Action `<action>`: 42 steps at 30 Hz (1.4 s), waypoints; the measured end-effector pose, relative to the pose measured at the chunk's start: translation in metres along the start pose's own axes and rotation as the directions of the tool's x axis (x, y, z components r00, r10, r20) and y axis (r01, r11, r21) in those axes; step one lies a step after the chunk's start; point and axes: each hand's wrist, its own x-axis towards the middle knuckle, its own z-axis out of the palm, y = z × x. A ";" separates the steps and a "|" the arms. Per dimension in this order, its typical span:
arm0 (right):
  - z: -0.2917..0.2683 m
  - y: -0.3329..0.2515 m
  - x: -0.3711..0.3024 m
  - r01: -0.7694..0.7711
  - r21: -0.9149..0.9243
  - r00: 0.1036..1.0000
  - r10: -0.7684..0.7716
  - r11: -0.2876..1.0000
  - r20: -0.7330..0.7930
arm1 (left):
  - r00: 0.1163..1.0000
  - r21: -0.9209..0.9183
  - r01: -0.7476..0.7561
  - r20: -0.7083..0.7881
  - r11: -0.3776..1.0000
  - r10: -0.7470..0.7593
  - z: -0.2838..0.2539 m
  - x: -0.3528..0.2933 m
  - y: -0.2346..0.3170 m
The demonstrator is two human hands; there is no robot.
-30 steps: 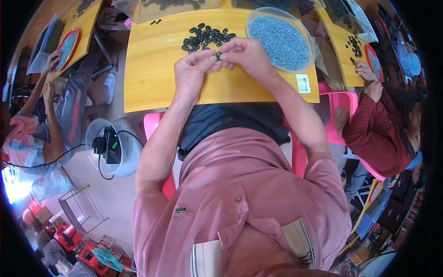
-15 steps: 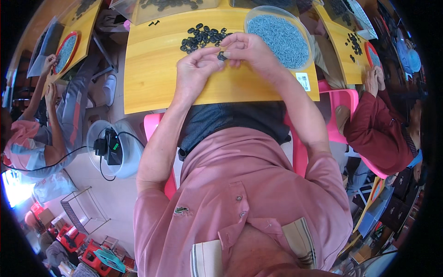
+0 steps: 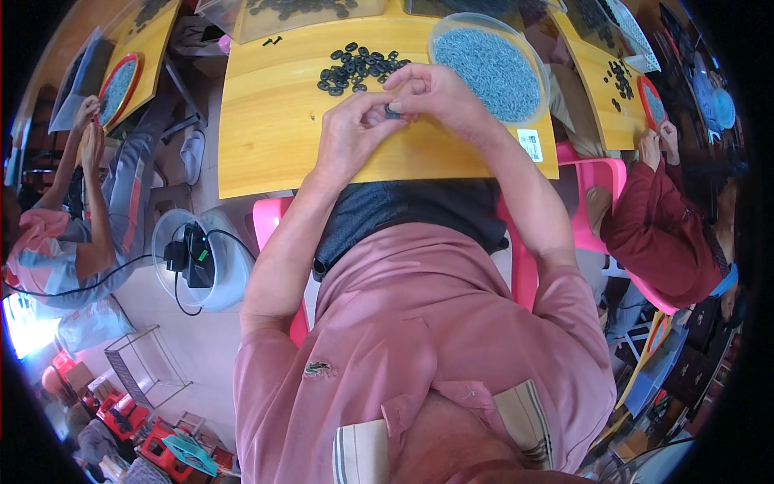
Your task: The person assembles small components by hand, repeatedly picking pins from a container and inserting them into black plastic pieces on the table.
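Fingers of the left hand [image 3: 352, 133] and right hand [image 3: 445, 95] are pinching narrowly around a small dark piece [image 3: 393, 113], largely hidden, just on the near side of the pile of black parts [image 3: 355, 69]. Compared with half a second ago, the left hand is sitting farther from the pile, so the piece is apparently still being worked. Right of the pile, a round tub [image 3: 545, 84] is standing on the surface [image 3: 266, 137].
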 end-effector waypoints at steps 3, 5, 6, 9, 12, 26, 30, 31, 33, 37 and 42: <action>-0.001 0.002 0.002 0.009 -0.009 1.000 -0.009 1.000 0.002 | 1.000 0.095 -0.009 0.007 0.995 0.008 -0.001 0.001 0.002; 0.001 0.001 0.003 0.015 -0.015 1.000 -0.015 1.000 0.011 | 0.998 0.113 -0.035 -0.044 0.993 0.040 0.000 0.000 0.001; 0.002 -0.002 0.003 0.023 -0.029 1.000 -0.023 0.999 0.005 | 0.998 0.115 -0.037 -0.049 0.993 0.042 -0.001 0.000 0.002; 0.003 -0.005 0.000 0.038 -0.055 0.999 -0.038 0.998 0.004 | 0.998 0.186 -0.009 -0.061 0.982 0.021 -0.001 -0.002 0.008; 0.003 -0.007 0.000 0.048 -0.080 0.999 -0.049 0.996 -0.007 | 0.998 0.286 0.010 -0.058 0.958 0.007 0.000 -0.002 0.005; 0.000 -0.020 -0.004 -0.058 -0.155 0.998 0.060 0.986 0.009 | 0.908 -0.469 0.102 -0.316 0.878 -0.274 -0.015 0.006 0.006; -0.010 -0.055 0.028 0.160 -0.167 0.987 -0.161 0.973 0.009 | 0.821 -0.586 0.049 -0.438 0.809 -0.367 -0.029 0.016 -0.011; -0.008 -0.075 0.038 0.231 -0.106 0.969 -0.238 0.967 -0.062 | 0.798 -0.637 0.010 -0.459 0.771 -0.389 -0.032 0.016 -0.018; 0.001 -0.117 0.050 0.435 -0.079 0.863 -0.440 0.897 -0.249 | 0.762 -0.665 0.001 -0.483 0.747 -0.432 -0.038 0.015 -0.016; -0.008 -0.104 0.072 0.471 -0.197 0.821 -0.509 0.860 -0.259 | 0.731 -0.702 -0.048 -0.510 0.711 -0.454 -0.045 0.019 -0.023; 0.020 -0.039 0.057 0.100 -0.743 0.961 -0.258 0.662 -0.100 | 0.707 -0.700 -0.035 -0.522 0.713 -0.477 -0.048 0.018 -0.018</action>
